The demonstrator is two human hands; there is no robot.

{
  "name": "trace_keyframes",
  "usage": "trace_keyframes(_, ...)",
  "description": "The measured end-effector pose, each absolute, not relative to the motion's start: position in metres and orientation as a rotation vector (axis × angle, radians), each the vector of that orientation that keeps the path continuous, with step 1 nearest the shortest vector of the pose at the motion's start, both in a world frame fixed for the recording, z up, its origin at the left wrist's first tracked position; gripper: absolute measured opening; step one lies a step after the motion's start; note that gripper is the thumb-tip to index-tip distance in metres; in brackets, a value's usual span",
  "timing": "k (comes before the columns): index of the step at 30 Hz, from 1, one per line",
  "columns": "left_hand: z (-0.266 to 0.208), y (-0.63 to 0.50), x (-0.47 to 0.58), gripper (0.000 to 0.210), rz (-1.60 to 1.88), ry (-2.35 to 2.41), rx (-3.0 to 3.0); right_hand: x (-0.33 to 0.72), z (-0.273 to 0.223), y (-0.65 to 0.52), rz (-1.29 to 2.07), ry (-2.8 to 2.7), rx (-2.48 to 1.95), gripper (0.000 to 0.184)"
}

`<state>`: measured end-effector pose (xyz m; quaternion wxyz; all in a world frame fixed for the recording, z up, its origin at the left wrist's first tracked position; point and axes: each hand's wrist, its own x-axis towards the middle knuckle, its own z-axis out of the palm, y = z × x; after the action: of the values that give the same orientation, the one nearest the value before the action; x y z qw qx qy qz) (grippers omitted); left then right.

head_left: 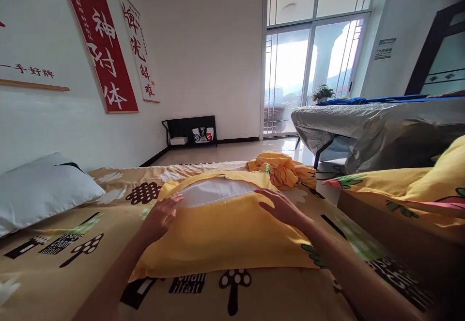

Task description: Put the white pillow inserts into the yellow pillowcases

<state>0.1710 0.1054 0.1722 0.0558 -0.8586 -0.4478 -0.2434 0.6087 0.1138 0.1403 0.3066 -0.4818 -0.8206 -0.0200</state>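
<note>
A yellow pillowcase (225,236) lies flat on the patterned bed, with a white pillow (209,192) showing through its wide opening. At the left end of that opening, my left hand (166,214) rests on the cloth with its fingers slightly bent and the thumb apart. My right hand (279,205) touches the right end of the opening, fingers stretched out and thumb held away from them. Neither hand shows a grip on the cloth. Most of the white pillow is hidden inside the pillowcase.
Another white pillow (47,192) lies at the left. Crumpled yellow cloth (278,166) sits beyond the pillowcase. More yellow fabric (392,185) is heaped on a brown box-like surface (381,219) at the right. Behind stands a plastic-covered table (334,117).
</note>
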Motion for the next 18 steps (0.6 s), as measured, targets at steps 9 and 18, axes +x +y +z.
trace_keyframes(9,0.146,0.162,0.228,0.059,-0.543,-1.848,-2.949,0.564,0.115,0.167,-0.01,-2.21,-1.588,0.047)
trace_keyframes(18,0.15,0.165,0.158,0.056,-0.384,-1.599,-2.763,0.606,0.159,0.165,-0.419,-2.569,-1.404,0.055)
